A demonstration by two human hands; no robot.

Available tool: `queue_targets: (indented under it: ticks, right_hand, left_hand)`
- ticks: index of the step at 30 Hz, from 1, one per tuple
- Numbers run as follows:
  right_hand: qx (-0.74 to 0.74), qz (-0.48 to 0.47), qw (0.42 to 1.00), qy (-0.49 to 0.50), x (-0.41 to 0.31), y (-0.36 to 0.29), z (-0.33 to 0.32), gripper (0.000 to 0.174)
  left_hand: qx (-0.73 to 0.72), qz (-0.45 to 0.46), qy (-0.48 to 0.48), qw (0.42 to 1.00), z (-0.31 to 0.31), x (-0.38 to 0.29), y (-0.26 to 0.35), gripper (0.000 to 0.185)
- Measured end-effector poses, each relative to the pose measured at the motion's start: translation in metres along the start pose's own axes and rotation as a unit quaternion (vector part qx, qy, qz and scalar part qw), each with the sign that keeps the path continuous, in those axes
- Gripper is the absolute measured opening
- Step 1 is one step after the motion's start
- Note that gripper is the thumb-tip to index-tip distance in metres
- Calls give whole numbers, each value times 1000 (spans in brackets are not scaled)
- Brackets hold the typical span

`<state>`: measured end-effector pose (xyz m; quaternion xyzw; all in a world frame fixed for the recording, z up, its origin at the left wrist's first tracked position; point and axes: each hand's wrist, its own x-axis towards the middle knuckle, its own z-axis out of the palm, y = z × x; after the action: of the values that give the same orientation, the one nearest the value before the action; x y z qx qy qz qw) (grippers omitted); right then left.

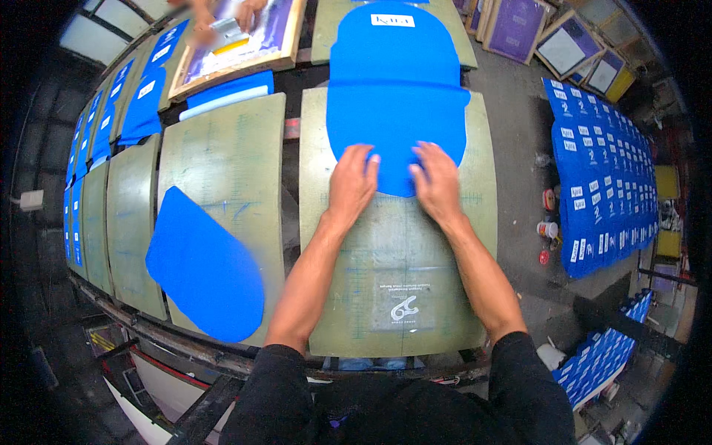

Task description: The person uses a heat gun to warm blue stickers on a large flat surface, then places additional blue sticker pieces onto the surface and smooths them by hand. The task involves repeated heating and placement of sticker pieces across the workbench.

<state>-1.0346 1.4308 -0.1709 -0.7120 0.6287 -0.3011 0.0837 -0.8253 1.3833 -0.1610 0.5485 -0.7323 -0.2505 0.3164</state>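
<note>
A blue fabric panel (396, 130) with a rounded near end lies on a greenish printing board (411, 239) right before me. My left hand (353, 181) rests on the panel's lower left edge, palm down. On its lower right edge lies my right hand (438, 181), fingers spread. Neither hand appears to grip the cloth. Farther up, another blue panel (395, 53) bears a white printed patch (392, 20) with writing; the two meet at a fold or overlap. A white printed mark (404, 307) shows on the board nearest me. Another blue panel (208, 267) sits askew on the left board (222, 150).
Another person's hands (250, 14) hold a squeegee (228, 36) over a wooden-framed screen (292, 44) at the upper left. Printed blue pieces (150, 89) cover boards farther left. Printed blue sheets (601, 167), a tub (548, 229) and framed screens (514, 28) are at the right.
</note>
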Motion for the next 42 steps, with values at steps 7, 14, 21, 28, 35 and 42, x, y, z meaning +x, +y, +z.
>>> queue_targets:
  ticks: [7, 14, 21, 28, 35, 42]
  right_hand:
    - [-178, -52, 979, -85, 100, 39, 40, 57]
    - [-237, 139, 961, -42, 120, 112, 1, 58]
    - [-196, 51, 976, -73, 7, 28, -6, 55]
    - [-159, 46, 977, -136, -131, -67, -13, 61]
    - [-84, 173, 970, -148, -241, -139, -18, 75]
    - [142, 381, 896, 178, -369, -307, -32, 53]
  left_hand:
    - [247, 117, -46, 961, 50, 108, -21, 70]
    - [282, 76, -54, 955, 55, 157, -25, 82]
    - [273, 145, -89, 947, 51, 39, 10, 63]
    - [232, 169, -180, 941, 18, -115, 20, 69]
    - [223, 162, -282, 919, 7, -175, 27, 84]
    - [187, 251, -371, 875, -13, -193, -9, 84]
